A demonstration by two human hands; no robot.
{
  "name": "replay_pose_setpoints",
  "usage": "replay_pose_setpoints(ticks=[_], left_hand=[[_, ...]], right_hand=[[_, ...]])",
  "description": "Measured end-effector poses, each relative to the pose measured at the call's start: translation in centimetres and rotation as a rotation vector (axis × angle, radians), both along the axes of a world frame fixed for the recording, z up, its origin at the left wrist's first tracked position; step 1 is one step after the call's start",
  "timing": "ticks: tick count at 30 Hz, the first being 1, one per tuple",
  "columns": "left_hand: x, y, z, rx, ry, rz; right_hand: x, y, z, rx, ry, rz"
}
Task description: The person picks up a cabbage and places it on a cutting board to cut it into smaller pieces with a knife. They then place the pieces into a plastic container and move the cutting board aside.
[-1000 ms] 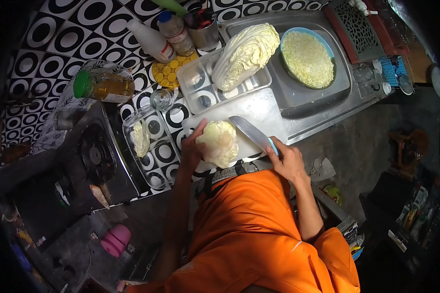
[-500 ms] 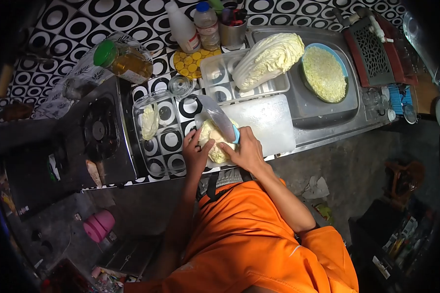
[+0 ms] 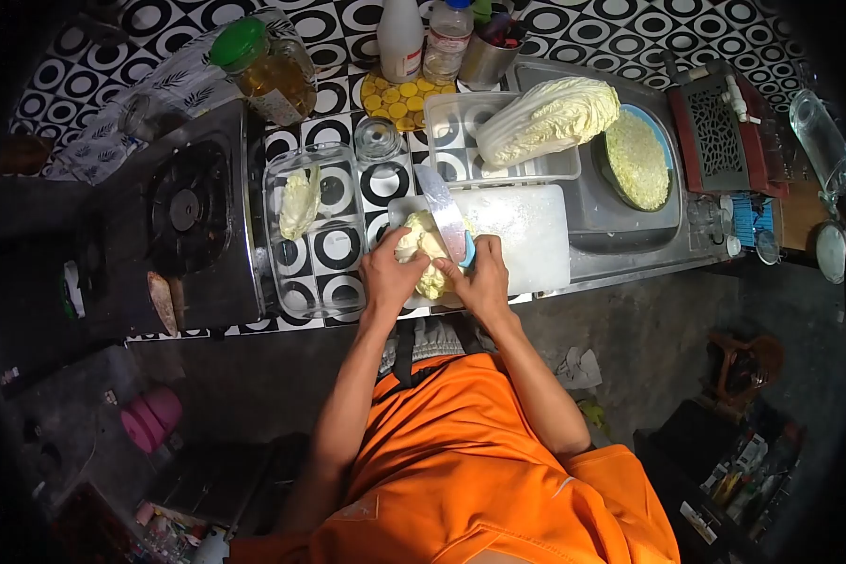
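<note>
Left hand [image 3: 392,277] pressing down the cabbage piece [image 3: 420,252] on the white cutting board [image 3: 522,230], right hand [image 3: 482,280] closed around the knife [image 3: 446,223], blade across the cabbage piece

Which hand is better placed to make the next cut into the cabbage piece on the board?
Right, probably: the right hand holds the knife, blade over the cabbage piece. The left hand steadies it.

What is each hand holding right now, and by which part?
The left hand grips the cabbage piece by its near side on the cutting board. The right hand holds the knife by its blue handle.
</note>
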State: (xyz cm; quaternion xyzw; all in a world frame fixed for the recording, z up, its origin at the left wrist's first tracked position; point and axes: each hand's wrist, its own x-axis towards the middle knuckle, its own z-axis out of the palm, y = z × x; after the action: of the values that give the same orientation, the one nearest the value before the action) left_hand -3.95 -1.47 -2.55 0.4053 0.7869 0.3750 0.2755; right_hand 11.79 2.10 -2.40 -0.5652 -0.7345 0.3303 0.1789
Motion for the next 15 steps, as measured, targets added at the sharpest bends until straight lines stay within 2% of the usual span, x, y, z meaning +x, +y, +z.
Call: replay_pose_setpoints(ticks=[1, 5, 7, 10, 15], left_hand=[[-0.2, 0.2, 0.9, -0.129, -0.058, 0.003], [-0.4, 0.4, 0.6, -0.099, -0.023, -0.043], [-0.3, 0.7, 0.6, -0.115, 0.08, -0.076], [-0.4, 0.8, 0.7, -0.175, 0.037, -0.087], [-0.3, 0.5, -1.0, -0.059, 0.117, -0.115]], right_hand=[[-0.2, -0.1, 0.1, -0.002, -0.002, -0.02], [-0.5, -0.5, 0.1, 0.001, -0.018, -0.061], [-0.7, -0.9, 0.0, -0.018, -0.018, -0.086], [-0.8, -1.5, -0.3, -0.019, -0.022, -0.137], [-1.4, -2.3, -1.0, 0.012, -0.015, -0.194]])
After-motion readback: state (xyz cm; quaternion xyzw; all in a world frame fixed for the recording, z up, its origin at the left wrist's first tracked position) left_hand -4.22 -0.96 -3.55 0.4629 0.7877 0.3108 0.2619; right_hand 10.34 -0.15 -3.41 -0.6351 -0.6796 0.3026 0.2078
